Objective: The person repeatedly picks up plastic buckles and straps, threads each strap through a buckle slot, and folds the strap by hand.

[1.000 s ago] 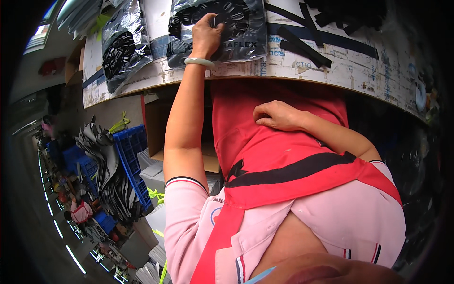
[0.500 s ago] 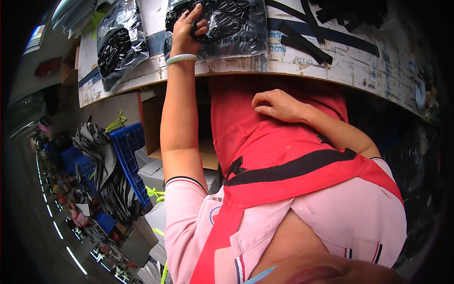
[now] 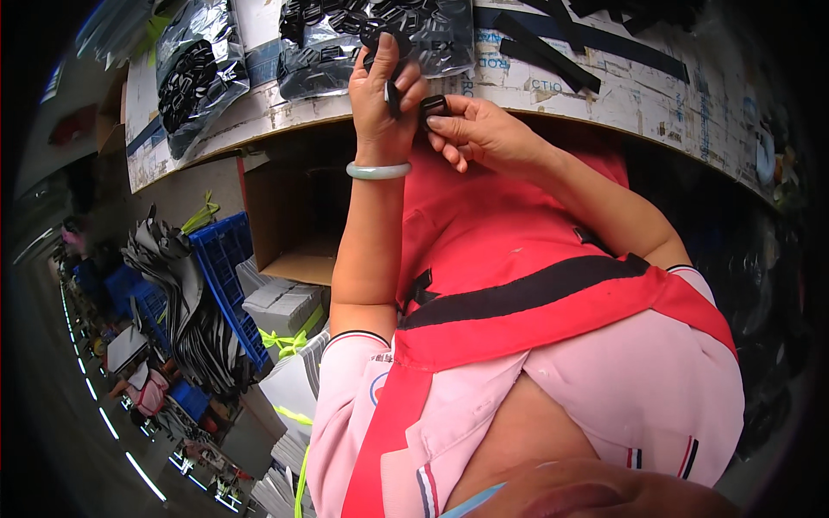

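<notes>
My left hand, with a pale green bangle at the wrist, is raised at the table's near edge. Its fingers curl around black plastic buckles, partly hidden by the fingers. Close beside it, my right hand pinches one black buckle between thumb and forefinger. Just beyond the hands lies a clear plastic bag full of similar black buckles. A second clear bag of black pieces rests farther left on the table.
Black webbing straps lie on the worn, taped tabletop to the right. Under the table stands an open cardboard box. On the left are a blue plastic crate, hanging grey strips and tied grey stacks.
My left hand has come back from the bag, toward me and to the right. My right hand has risen from the apron to meet it and now holds a buckle.
</notes>
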### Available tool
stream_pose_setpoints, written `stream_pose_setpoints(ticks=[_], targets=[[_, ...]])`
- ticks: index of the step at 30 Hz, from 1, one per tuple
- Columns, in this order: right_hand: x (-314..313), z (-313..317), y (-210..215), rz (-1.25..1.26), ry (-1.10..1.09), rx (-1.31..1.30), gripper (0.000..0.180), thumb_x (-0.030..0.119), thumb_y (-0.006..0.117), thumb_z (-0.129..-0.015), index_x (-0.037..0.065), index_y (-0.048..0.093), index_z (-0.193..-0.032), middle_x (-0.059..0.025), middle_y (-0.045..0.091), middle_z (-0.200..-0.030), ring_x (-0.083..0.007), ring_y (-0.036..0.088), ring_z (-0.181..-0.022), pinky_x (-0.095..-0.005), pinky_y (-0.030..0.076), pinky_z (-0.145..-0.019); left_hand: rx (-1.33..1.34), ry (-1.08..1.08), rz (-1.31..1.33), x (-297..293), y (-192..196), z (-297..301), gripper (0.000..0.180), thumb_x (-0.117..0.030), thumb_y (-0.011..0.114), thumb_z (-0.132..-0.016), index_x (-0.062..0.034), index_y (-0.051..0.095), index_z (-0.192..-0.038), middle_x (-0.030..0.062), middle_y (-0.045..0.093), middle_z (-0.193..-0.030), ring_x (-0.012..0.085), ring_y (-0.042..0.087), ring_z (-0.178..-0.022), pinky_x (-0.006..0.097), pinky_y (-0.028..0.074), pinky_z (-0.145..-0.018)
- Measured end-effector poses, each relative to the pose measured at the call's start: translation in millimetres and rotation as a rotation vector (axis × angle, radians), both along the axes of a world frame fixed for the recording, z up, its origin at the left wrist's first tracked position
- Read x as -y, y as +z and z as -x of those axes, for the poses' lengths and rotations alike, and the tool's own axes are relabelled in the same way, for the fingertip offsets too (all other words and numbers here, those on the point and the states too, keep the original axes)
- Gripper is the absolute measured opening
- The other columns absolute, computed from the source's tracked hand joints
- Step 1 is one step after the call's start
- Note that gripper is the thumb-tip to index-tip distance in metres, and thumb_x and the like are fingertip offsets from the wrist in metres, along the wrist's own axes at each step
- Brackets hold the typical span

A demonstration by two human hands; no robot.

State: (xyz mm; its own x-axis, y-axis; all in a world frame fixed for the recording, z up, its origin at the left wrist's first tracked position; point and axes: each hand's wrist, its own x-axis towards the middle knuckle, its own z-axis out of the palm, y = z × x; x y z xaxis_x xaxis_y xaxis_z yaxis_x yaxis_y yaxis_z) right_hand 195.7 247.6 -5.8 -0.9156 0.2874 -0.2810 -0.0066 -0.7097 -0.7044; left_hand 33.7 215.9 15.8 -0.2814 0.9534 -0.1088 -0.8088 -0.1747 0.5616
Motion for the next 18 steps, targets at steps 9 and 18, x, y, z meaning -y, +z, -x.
stream_pose_setpoints(ticks=[9, 18], targets=[[2.5, -36.4, -14.1, 0.255, -0.317, 0.020, 0.023, 0.028, 0.050, -0.100, 0.009, 0.056, -0.113, -0.0089, 0.061, -0.120, -0.0176, 0.056, -0.113, -0.0368, 0.042, -0.098, -0.148, -0.418, 0.444, 97.4, -19.9, -54.5, 0.022, -0.020, 0.062, -0.094, -0.0067, 0.054, -0.110, 0.0044, 0.058, -0.079, 0.0075, 0.045, -0.046, 0.020, 0.029, -0.037], [38.6, -40.4, -6.2, 0.071, -0.193, 0.113, 0.024, 0.026, 0.051, -0.100, 0.006, 0.056, -0.112, -0.0070, 0.062, -0.108, -0.0145, 0.059, -0.097, -0.0320, 0.052, -0.081, 0.083, -0.394, 0.349, 116.6, -45.1, -77.7, 0.057, -0.058, 0.036, -0.098, -0.0088, 0.055, -0.117, 0.0083, 0.065, -0.099, 0.0162, 0.065, -0.066, 0.022, 0.045, -0.044]])
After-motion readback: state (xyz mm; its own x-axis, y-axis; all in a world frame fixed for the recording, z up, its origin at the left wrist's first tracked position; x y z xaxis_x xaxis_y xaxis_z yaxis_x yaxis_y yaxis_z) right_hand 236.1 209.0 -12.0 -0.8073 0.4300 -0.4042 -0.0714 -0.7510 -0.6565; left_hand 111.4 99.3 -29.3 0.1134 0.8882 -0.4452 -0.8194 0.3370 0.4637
